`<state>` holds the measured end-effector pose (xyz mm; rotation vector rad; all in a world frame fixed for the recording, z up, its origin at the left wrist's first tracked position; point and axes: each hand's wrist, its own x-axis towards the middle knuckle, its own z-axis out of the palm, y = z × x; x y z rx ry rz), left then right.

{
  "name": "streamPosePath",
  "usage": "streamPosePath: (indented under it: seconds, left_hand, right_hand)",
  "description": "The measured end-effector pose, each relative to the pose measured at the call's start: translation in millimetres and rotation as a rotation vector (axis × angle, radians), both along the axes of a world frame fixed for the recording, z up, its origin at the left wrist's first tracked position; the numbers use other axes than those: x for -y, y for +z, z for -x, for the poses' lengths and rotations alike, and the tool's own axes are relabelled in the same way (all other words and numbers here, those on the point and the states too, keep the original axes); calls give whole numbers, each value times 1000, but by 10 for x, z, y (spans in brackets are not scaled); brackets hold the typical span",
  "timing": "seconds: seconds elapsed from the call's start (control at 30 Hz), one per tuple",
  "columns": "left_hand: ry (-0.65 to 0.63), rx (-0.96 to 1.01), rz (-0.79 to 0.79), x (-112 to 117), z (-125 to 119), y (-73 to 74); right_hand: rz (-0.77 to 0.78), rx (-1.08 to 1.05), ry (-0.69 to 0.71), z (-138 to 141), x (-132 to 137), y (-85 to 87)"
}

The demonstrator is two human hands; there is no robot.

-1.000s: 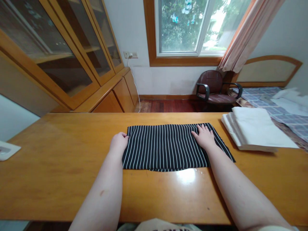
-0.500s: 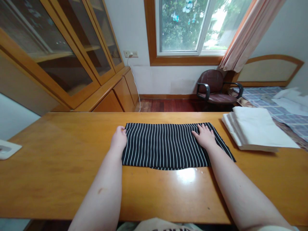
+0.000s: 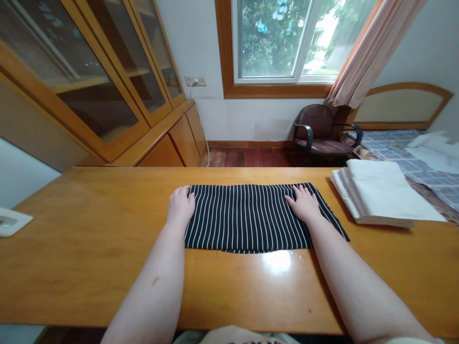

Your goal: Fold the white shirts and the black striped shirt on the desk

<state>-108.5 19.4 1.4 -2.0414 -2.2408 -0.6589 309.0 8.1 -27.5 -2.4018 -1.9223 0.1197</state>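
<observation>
A folded black cloth with thin white stripes [image 3: 244, 217] lies flat on the wooden table [image 3: 247, 291]. Its far edge is fairly straight, its right end slants outward, and a curved lower layer peeks out at the near edge. My left hand [image 3: 181, 206] rests at the cloth's far left corner, fingers stretched forward and thumb on the fabric. Toward the right end, my right hand [image 3: 304, 204] lies flat on the cloth with its fingers spread.
A stack of folded white cloth [image 3: 380, 191] sits on the table's right side. At the left edge lies a white object [image 3: 14, 222], partly cut off. Past the table stand a glass-door cabinet [image 3: 143, 114], a maroon armchair [image 3: 315, 126] and a bed [image 3: 423, 148].
My left hand has shifted slightly right, from pinching the cloth's left edge to lying over its corner. The cloth's left edge has moved a little right. My right hand has barely moved.
</observation>
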Motion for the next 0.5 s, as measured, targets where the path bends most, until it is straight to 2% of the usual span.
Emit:
streamPosePath:
  seconds: [0.07,0.13,0.23,0.3,0.4,0.5]
  left_hand:
    - [-155,-4,13,-18,-44,-35]
    - [-243,-24,113,-57,-81,-116]
    - [-258,-82,252,-113,-103,-246]
    - [-265,-125,288,-126,-103,-293]
    - [-274,-178,318,-108,-118,-289]
    - [-228,-200,356,-78,-167,-247]
  right_hand:
    - [5,2,-1,1,-3,-2]
    - [3,5,-4,2,-4,-4]
    - [1,3,-7,6,-2,-2]
    - [3,-1,-6,8,0,0]
    - [1,-3,-2,8,5,5]
    - [6,-4,-9,4,13,13]
